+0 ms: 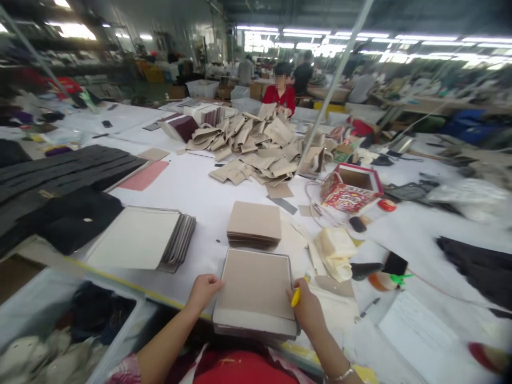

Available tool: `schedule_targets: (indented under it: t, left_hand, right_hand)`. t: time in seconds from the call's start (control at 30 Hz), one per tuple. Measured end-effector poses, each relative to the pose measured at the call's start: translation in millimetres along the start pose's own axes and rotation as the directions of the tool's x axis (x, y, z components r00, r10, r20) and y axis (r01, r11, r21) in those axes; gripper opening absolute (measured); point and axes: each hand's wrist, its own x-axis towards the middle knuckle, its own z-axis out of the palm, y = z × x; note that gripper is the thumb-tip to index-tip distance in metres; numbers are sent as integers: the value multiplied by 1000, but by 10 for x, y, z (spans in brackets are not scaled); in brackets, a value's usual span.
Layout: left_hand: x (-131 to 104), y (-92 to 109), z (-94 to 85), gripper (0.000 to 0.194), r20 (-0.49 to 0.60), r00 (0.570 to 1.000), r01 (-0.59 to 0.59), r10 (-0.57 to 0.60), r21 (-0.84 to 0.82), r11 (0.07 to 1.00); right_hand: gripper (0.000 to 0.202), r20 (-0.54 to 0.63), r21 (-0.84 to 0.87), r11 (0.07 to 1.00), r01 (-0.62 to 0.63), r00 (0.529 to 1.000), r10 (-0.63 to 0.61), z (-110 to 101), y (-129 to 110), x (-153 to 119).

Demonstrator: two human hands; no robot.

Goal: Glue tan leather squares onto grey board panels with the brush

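Observation:
In front of me, near the table edge, lies a stack of flat panels (256, 290), its top one beige with a paler strip along the near side. My left hand (205, 293) is at the stack's left edge, thumb and fingers closed together; whatever they may pinch is too small to make out. At the right edge, my right hand (308, 306) is wrapped round a yellow tool (296, 297), whose working end I cannot make out. Just beyond sits a second stack of plain beige boards (255, 221). To the left are pale panels with dark edges (134, 237), piled up.
A heap of beige fabric pieces (256, 144) covers the table's far middle, with a person in red (279, 96) behind it. On the right are a patterned box (352, 189), cream cloth (334, 248), a pen (370, 308) and paper (416, 325). Dark fabric (72, 170) lies left.

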Motion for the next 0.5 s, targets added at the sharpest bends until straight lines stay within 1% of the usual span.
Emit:
schedule_targets:
  t: [0.1, 0.2, 0.27, 0.3, 0.33, 0.37, 0.4, 0.43, 0.5]
  left_hand:
    - [15, -8, -8, 31, 29, 1000, 8, -10, 72, 997]
    - [29, 47, -96, 29, 93, 994, -81, 61, 233, 969]
    - [11, 136, -170, 23, 89, 987, -160, 136, 405, 900]
    - [-8, 196, -194, 20, 64, 979, -202, 196, 489, 849]
    - [-33, 261, -201, 20, 33, 961, -246, 276, 562, 790]
    - [-60, 330, -184, 23, 4, 929, -293, 370, 617, 730]
    - [-87, 396, -140, 27, -11, 883, -350, 470, 652, 672]
    - [-108, 456, -69, 30, -6, 825, -415, 565, 672, 614]
    - [-117, 536, 130, 34, 53, 712, -539, 701, 681, 496]
  right_hand:
    - [12, 7, -41, 999, 9, 1000, -9, -8, -26, 3]
    - [15, 16, -156, 988, -2, 1000, 4, -59, -47, 3]
    - [20, -11, -236, 972, 0, 1000, -3, -116, -46, -1]
    - [22, -42, -265, 964, 16, 999, -28, -142, -44, 1]
    - [23, -82, -284, 958, 46, 994, -72, -159, -45, 8]
    - [23, -130, -293, 952, 92, 982, -135, -161, -52, 23]
    - [22, -183, -289, 944, 157, 959, -215, -145, -68, 47]
    - [22, -234, -274, 932, 239, 923, -305, -108, -94, 80]
    - [23, -308, -230, 876, 424, 822, -479, 26, -171, 168]
